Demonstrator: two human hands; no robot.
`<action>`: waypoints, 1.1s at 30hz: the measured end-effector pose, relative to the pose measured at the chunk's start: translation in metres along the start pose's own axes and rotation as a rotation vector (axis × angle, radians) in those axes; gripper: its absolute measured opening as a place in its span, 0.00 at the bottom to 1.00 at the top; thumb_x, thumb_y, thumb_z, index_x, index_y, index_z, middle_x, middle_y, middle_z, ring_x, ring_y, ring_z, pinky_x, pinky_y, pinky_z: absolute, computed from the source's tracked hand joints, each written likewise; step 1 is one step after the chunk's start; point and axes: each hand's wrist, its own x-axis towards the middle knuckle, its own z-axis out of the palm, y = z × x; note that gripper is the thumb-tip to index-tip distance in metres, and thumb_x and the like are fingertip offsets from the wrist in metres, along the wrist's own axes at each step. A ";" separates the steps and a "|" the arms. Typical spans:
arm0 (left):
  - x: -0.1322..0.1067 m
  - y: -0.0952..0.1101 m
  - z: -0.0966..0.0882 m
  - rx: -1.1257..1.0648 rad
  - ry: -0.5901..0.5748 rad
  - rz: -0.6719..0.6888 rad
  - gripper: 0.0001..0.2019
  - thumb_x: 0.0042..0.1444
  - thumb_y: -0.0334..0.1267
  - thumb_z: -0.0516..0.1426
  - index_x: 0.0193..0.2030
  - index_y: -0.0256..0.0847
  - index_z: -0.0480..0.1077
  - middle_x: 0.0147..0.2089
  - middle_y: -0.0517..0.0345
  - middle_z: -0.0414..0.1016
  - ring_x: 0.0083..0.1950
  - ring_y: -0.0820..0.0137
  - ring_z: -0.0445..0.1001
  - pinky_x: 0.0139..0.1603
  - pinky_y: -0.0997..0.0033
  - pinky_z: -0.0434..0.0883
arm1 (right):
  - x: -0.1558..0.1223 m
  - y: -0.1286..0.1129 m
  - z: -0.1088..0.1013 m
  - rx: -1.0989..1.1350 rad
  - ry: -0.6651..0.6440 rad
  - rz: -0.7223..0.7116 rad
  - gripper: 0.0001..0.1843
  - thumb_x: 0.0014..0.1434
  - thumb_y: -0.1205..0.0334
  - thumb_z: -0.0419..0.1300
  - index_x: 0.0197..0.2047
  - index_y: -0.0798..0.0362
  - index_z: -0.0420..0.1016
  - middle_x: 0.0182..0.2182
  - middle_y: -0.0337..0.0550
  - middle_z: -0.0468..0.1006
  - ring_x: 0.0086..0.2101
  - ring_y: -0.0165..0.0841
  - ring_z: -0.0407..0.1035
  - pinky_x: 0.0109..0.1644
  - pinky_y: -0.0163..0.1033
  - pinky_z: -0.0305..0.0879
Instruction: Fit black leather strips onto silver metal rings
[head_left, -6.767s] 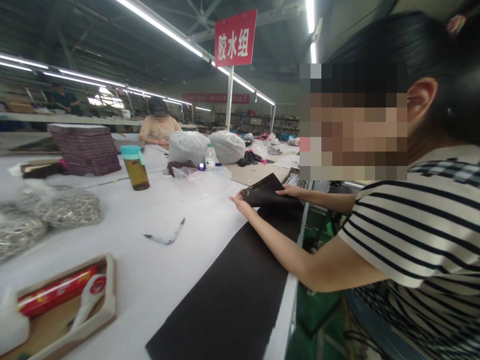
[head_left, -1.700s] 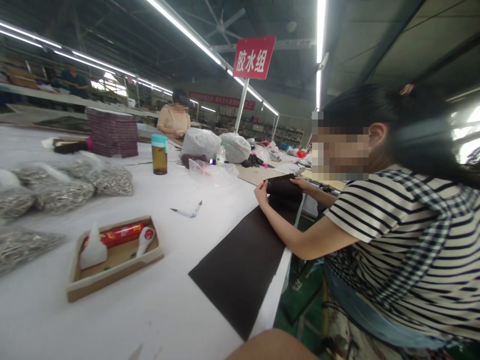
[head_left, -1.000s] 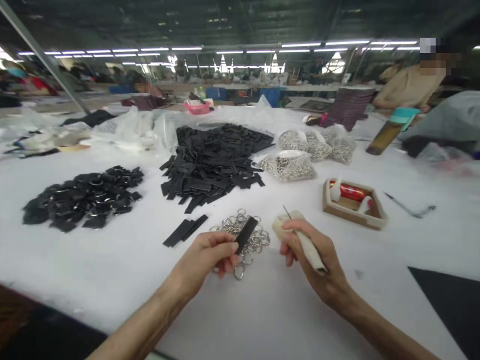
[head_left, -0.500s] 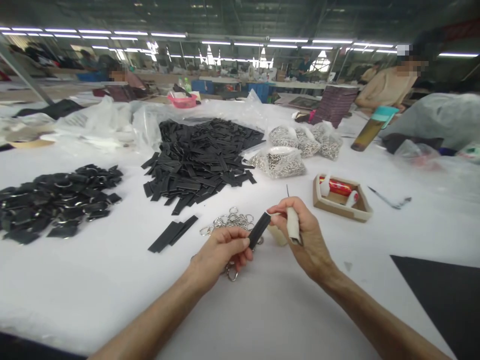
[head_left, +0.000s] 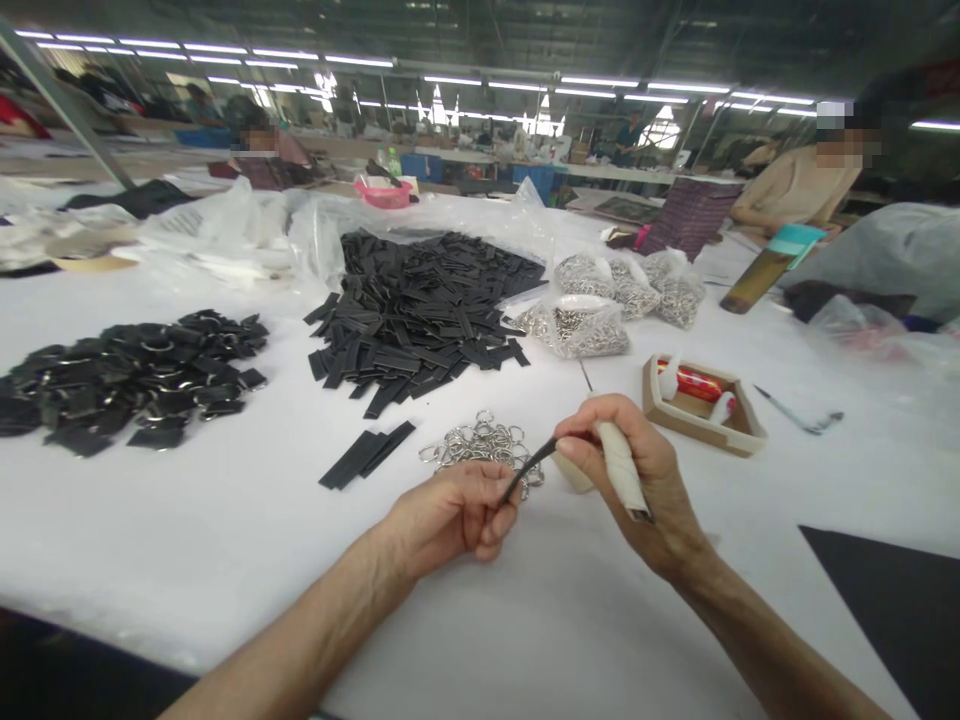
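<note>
A short black strap (head_left: pixel 531 468) is stretched between my two hands, turned edge-on and slightly bent. My left hand (head_left: pixel 461 515) pinches its lower end between thumb and fingers. At the upper end, the thumb and forefinger of my right hand (head_left: pixel 626 470) grip the strap. That same hand also keeps an awl-like tool in its palm, with a pale wrapped handle (head_left: pixel 622 468) and a thin metal shaft (head_left: pixel 586 376) pointing away. Just behind my left hand lies a pile of metal rings (head_left: pixel 480 440). Loose black strips (head_left: pixel 366 455) lie to its left.
A large heap of black strips (head_left: pixel 427 320) lies ahead, with finished-looking strap-and-ring pieces (head_left: pixel 165 365) at left. Bags of metal rings (head_left: pixel 581 330), a small box (head_left: pixel 739 435) with a red tube, a pointed tool (head_left: pixel 795 410) and a bottle (head_left: pixel 769 270) are to the right. Co-workers sit beyond.
The strap has turned from flat to edge-on and bends between my hands. The tool's handle tilts more in my right hand. The whole view has shifted slightly.
</note>
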 end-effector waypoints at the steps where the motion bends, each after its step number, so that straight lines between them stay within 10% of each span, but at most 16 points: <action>1: -0.001 0.000 0.002 0.069 0.027 0.008 0.05 0.47 0.36 0.56 0.27 0.36 0.67 0.17 0.61 0.65 0.15 0.78 0.58 0.16 0.78 0.55 | 0.000 0.001 0.001 -0.022 0.001 0.003 0.04 0.54 0.68 0.58 0.33 0.51 0.65 0.28 0.37 0.69 0.27 0.27 0.63 0.29 0.31 0.60; 6: -0.008 0.006 0.012 0.494 0.283 0.152 0.09 0.52 0.36 0.54 0.38 0.37 0.72 0.33 0.53 0.76 0.31 0.71 0.71 0.31 0.73 0.66 | 0.001 0.004 0.003 -0.074 -0.079 0.032 0.04 0.54 0.68 0.56 0.33 0.51 0.64 0.27 0.36 0.68 0.27 0.27 0.61 0.29 0.32 0.58; 10: -0.012 0.009 0.012 0.417 0.323 0.260 0.12 0.54 0.39 0.54 0.42 0.38 0.71 0.35 0.53 0.77 0.36 0.68 0.73 0.39 0.69 0.68 | 0.003 0.002 0.006 -0.159 -0.180 0.045 0.03 0.55 0.65 0.55 0.33 0.51 0.63 0.24 0.34 0.66 0.24 0.26 0.59 0.27 0.31 0.56; 15: -0.014 0.012 0.009 0.514 0.259 0.203 0.07 0.50 0.35 0.57 0.35 0.35 0.73 0.30 0.54 0.77 0.30 0.71 0.73 0.32 0.74 0.67 | 0.002 -0.003 0.016 -0.189 -0.269 -0.042 0.04 0.54 0.64 0.56 0.33 0.50 0.63 0.20 0.32 0.63 0.22 0.26 0.58 0.24 0.31 0.53; 20: -0.014 0.016 0.003 0.421 0.433 0.334 0.04 0.48 0.34 0.58 0.30 0.35 0.70 0.26 0.56 0.75 0.26 0.72 0.73 0.26 0.77 0.69 | -0.009 0.004 0.016 -0.248 -0.135 -0.043 0.01 0.56 0.65 0.54 0.34 0.51 0.65 0.25 0.36 0.68 0.25 0.27 0.61 0.28 0.33 0.57; 33: -0.011 0.019 -0.009 0.211 0.651 0.563 0.07 0.46 0.33 0.59 0.31 0.38 0.64 0.26 0.58 0.74 0.28 0.69 0.75 0.23 0.73 0.72 | -0.039 0.026 0.040 -0.598 -0.477 -0.468 0.14 0.61 0.70 0.44 0.30 0.55 0.68 0.25 0.44 0.69 0.29 0.33 0.59 0.32 0.39 0.55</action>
